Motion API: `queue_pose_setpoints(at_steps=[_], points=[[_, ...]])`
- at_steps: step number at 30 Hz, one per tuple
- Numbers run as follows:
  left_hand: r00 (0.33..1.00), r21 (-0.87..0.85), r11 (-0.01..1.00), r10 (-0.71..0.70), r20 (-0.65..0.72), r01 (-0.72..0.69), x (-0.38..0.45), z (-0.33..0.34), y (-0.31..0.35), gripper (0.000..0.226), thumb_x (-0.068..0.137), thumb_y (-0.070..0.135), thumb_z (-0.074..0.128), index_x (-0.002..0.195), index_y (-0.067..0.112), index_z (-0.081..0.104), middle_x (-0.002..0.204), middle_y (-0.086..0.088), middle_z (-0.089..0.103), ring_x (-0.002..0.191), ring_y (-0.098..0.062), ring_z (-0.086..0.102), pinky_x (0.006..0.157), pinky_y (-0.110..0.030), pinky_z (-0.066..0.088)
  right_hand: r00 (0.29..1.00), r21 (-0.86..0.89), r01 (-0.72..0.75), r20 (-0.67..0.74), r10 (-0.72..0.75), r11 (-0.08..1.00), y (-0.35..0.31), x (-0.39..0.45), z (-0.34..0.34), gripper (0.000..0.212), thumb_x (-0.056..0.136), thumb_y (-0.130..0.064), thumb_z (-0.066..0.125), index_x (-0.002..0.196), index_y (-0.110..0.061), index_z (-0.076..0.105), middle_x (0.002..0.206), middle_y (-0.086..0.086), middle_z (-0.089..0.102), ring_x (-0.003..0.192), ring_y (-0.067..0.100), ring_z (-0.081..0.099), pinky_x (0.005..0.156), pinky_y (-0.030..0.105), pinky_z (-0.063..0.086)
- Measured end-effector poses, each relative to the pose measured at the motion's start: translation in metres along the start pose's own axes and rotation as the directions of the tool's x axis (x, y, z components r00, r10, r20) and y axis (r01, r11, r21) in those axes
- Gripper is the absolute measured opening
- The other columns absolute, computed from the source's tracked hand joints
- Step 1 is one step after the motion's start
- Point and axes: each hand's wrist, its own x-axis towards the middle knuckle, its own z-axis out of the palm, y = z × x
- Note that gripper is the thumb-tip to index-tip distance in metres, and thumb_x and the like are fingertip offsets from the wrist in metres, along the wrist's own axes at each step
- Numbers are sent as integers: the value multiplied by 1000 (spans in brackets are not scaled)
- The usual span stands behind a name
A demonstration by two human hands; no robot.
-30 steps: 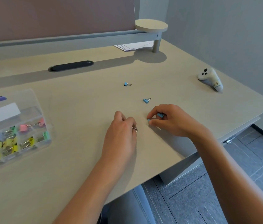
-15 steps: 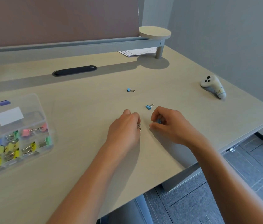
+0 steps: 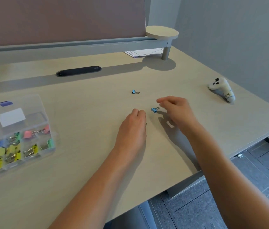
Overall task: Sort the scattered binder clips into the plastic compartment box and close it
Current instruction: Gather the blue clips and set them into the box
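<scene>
At the near left of the desk (image 3: 80,187) sits the clear plastic compartment box (image 3: 17,139), lid raised, its cells holding pink, green, yellow and blue binder clips. Toward the middle, the left hand (image 3: 133,129) rests knuckles-up with fingers curled under; a bit of metal wire shows at its right edge, probably a clip it holds. Just right of it lies a blue binder clip (image 3: 154,110), and another blue clip (image 3: 134,92) lies farther back. The right hand (image 3: 177,111) hovers beside the nearer clip, fingers loosely extended, blurred. A white controller (image 3: 223,90) lies far right.
</scene>
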Motion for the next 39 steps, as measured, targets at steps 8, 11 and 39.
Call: queue_pose_setpoints(at_steps=[8, 11, 39], points=[[731, -916, 63, -625, 273, 396, 19, -14, -6, 18, 91, -4, 60, 104, 2, 71, 72, -5, 59, 48, -11, 49, 44, -20, 38, 927, -596, 370, 185, -326, 713, 15, 10, 9, 17, 93, -22, 61, 108, -27, 68, 73, -11, 56, 78, 14, 55, 67, 33, 45], [696, -866, -354, -520, 495, 352, 33, -28, -11, 14, 92, -5, 55, 97, -1, 68, 70, -5, 55, 46, -9, 44, 38, -18, 31, 923, -513, 376, 132, -362, 772, 21, 7, 9, 6, 97, -31, 60, 98, -26, 64, 76, -8, 61, 76, 13, 59, 69, 34, 48], [924, -236, 894, -374, 77, 381, 74, -15, -14, 28, 82, 20, 54, 57, 8, 50, 50, -8, 53, 49, -29, 49, 52, -29, 38, 975, 54, 206, -102, -200, 977, 0, -10, 6, 30, 96, -11, 33, 81, 9, 50, 73, 13, 46, 55, 15, 35, 39, 16, 31]])
